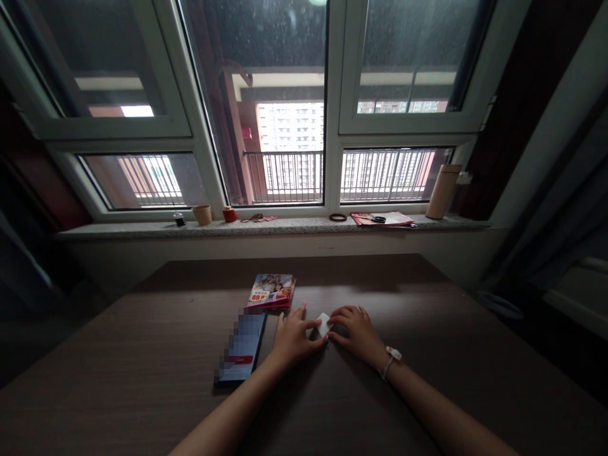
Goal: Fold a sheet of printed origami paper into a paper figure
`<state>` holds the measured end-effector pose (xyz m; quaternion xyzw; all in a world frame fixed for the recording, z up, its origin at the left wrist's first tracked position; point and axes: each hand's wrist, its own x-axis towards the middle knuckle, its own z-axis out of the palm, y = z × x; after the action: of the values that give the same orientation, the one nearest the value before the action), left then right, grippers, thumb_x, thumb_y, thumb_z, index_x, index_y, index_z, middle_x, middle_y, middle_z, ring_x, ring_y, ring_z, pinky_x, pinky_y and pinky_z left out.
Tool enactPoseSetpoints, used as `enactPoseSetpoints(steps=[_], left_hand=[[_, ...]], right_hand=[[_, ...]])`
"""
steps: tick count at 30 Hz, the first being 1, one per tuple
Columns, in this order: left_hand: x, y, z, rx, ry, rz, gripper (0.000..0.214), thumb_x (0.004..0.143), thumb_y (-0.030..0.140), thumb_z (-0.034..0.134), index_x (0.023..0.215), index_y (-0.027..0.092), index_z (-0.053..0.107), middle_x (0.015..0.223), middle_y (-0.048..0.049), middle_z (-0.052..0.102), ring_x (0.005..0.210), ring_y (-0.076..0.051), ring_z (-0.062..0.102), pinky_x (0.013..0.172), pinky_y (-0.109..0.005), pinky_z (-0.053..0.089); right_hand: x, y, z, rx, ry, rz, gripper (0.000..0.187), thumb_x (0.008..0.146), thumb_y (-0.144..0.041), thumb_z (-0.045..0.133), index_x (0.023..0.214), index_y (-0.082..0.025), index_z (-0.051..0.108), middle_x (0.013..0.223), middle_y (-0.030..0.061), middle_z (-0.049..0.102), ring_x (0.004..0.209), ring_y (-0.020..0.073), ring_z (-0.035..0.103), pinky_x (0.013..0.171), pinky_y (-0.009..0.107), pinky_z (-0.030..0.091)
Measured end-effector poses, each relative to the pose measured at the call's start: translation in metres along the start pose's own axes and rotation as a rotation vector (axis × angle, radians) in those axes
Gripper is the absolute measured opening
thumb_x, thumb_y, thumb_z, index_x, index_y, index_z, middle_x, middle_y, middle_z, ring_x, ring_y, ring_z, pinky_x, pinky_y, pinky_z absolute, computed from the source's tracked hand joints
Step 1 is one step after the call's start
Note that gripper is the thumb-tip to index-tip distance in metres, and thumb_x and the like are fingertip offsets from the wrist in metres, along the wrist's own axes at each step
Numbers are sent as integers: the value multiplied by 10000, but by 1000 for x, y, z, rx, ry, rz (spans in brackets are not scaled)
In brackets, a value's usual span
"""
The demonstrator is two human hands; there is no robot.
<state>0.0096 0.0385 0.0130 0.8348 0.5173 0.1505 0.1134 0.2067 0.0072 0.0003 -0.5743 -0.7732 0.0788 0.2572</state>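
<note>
Between my two hands, on the dark wooden table (pixel 156 329), is a small piece of white paper (pixel 323 324) with a pointed top. My left hand (pixel 295 334) holds its left side between thumb and finger, with the other fingers reaching forward. My right hand (pixel 354 329) grips its right side, fingers curled, and partly hides it. A white band with a small charm circles my right wrist. Left of my left hand lies a phone (pixel 244 345) with its screen lit. Just beyond the phone is a stack of colourful flyers (pixel 272 290).
On the stone windowsill (pixel 294 227) stand a small dark bottle (pixel 179 218), a paper cup (pixel 202 215), a red jar (pixel 229 214) and a tan thermos (pixel 443 191). Also there are a beaded bracelet (pixel 337 218) and scissors (pixel 379 219) on printed papers (pixel 399 220).
</note>
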Motion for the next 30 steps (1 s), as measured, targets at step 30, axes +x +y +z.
enactPoseSetpoints(steps=[30], left_hand=[[4,-5,4,7,20,5,307,834,526,570,1077,393,700,1401,-49,522,1323,-270,419,1112,-550,200]], right_hand=[[-4,-2,-5,14,-72,20,402,728,-495,691,1091,-332,633,1226,16,606,1218,255,452,1099,551,142]])
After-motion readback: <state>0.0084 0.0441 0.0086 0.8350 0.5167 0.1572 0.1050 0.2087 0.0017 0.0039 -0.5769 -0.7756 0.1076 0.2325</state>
